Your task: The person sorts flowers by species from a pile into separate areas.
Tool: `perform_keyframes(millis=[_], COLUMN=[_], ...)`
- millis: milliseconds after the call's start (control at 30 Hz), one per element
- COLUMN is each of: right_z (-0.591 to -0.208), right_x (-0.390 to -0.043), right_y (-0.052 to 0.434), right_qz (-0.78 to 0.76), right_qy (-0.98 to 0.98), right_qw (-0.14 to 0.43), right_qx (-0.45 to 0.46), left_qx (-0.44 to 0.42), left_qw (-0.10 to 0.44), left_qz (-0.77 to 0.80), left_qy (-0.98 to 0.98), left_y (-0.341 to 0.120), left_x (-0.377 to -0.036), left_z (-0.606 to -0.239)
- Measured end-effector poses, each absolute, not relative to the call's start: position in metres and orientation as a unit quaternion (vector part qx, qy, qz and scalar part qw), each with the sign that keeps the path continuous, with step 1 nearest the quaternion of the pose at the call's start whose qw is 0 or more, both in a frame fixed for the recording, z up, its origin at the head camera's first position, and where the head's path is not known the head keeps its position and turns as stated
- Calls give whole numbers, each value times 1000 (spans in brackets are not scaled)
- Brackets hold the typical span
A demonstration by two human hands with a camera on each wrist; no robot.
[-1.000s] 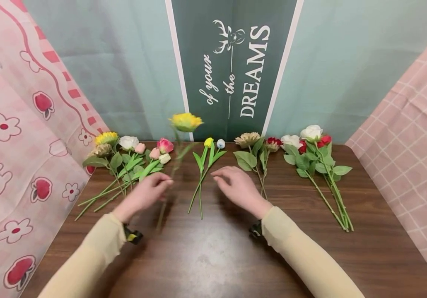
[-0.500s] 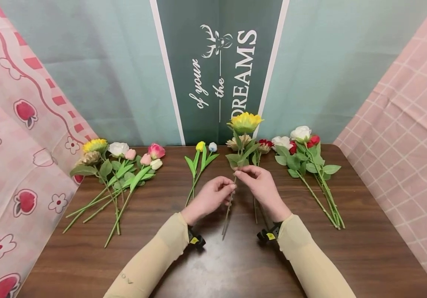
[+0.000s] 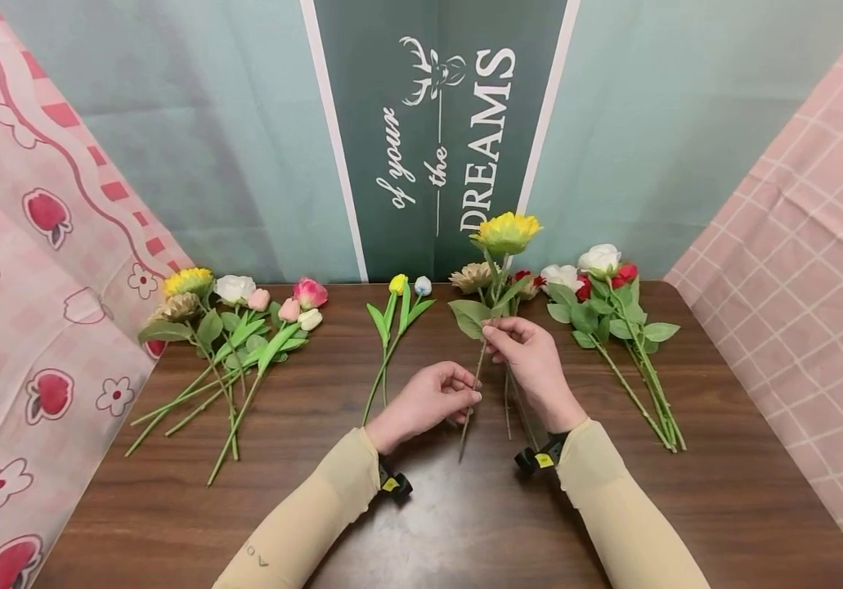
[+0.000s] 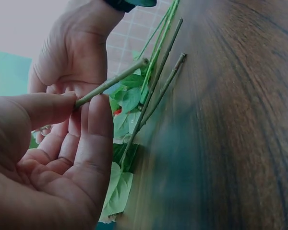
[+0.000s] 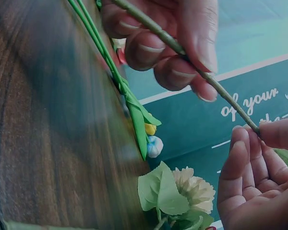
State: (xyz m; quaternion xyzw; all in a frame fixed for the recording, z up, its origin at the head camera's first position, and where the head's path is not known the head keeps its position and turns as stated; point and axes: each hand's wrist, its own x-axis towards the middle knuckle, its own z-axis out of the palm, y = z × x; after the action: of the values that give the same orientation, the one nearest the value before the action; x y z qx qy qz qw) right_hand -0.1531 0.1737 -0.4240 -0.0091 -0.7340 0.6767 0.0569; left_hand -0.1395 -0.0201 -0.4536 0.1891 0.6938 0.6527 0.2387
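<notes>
A yellow sunflower (image 3: 507, 233) is held upright above the table, its bloom at the top and its thin stem slanting down. My left hand (image 3: 428, 401) pinches the lower stem between thumb and fingers; the left wrist view shows the cut end of the stem (image 4: 113, 81) sticking out past them. Higher up, just under the leaves, my right hand (image 3: 535, 364) pinches the same stem. Behind it lie a beige flower (image 3: 473, 278) and a dark red flower (image 3: 526, 284), partly hidden by the sunflower and my right hand.
Left of my hands lie two crossed tulips, one yellow (image 3: 397, 284) and one pale blue (image 3: 423, 285). A mixed pile with a pink flower (image 3: 310, 293) is at far left. White roses (image 3: 601, 259) and red ones lie at right. Fabric backdrops enclose the table (image 3: 171, 523).
My left hand has carried the sunflower rightward, past the two tulips, to the beige and red flowers. My right hand, holding nothing a second ago, has taken hold of the stem too.
</notes>
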Motion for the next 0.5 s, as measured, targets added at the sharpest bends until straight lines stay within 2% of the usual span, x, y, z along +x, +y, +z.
perform_keyframes(millis=[333, 400, 500], right_z=[-419, -417, -416], right_x=[-151, -151, -154], right_y=[175, 181, 193], right_qz=[687, 677, 647], right_qy=[-724, -734, -759], right_qw=[53, 62, 73], right_qx=[5, 0, -6], left_qx=[202, 229, 283], left_qw=[213, 177, 86], left_qz=[630, 586, 476], left_qy=[719, 756, 828], left_y=[-19, -19, -21], left_x=[-136, -136, -135], left_z=[-451, -450, -449])
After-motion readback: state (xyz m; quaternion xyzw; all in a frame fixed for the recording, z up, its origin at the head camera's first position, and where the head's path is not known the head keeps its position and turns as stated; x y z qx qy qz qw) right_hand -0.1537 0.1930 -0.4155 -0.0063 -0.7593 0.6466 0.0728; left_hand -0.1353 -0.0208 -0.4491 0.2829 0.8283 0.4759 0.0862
